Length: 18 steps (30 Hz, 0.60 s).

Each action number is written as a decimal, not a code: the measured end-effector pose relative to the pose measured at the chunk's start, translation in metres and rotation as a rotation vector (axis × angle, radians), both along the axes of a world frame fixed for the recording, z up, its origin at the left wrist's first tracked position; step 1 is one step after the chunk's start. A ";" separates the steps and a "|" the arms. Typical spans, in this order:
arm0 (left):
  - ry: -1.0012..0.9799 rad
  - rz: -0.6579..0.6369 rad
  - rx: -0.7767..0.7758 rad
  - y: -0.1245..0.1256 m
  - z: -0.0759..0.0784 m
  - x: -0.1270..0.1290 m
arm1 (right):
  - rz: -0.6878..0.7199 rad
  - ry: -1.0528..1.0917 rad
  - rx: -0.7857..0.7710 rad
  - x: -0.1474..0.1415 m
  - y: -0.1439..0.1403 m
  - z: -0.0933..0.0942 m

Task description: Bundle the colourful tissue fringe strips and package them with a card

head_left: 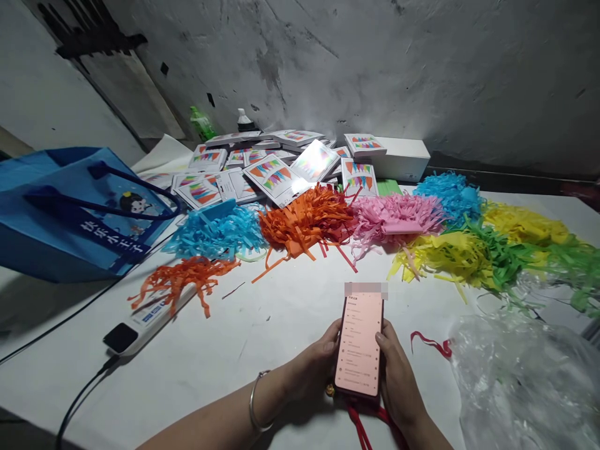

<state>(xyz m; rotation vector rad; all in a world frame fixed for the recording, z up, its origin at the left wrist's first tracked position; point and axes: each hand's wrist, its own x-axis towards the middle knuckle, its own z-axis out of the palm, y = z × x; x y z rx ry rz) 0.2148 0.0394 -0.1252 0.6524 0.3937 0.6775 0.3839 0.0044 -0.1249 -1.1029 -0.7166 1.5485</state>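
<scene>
A smartphone (360,342) with a lit pinkish screen sits upright between both my hands above the white table (225,356). My left hand (313,365) grips its left edge, thumb on the side; a silver bangle (255,400) circles that wrist. My right hand (398,378) holds the right edge. A red cord (360,428) hangs from the phone's bottom. Beyond the phone lie heaps of fringed paper: orange (307,222), blue (218,231), pink (394,219), yellow (450,253) and green (506,256).
A blue tote bag (70,212) stands at the left. A white power strip (140,325) with a black cable lies near a small orange fringe (182,278). Several printed packets (276,175) and a white box (403,157) are stacked by the wall. Clear plastic (525,381) is bunched at right.
</scene>
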 end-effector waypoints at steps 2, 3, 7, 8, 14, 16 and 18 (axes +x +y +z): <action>-0.007 0.001 0.001 0.000 0.002 0.000 | -0.006 0.001 0.009 0.000 0.000 -0.002; -0.008 0.002 0.003 0.000 0.004 0.000 | -0.009 -0.004 0.013 0.000 0.000 -0.002; -0.012 0.010 0.006 0.000 0.009 0.001 | -0.008 -0.030 0.028 0.000 0.000 0.000; -0.013 0.014 0.005 -0.001 0.009 0.001 | -0.006 -0.038 0.030 0.000 0.000 0.001; 0.005 0.019 0.026 -0.001 0.009 0.002 | -0.002 -0.042 0.029 0.000 0.003 0.001; 0.008 0.016 0.027 -0.001 0.009 0.001 | 0.002 -0.042 0.025 0.000 0.003 0.002; 0.009 0.013 0.021 -0.002 0.008 0.001 | -0.003 -0.075 0.027 0.001 0.003 0.003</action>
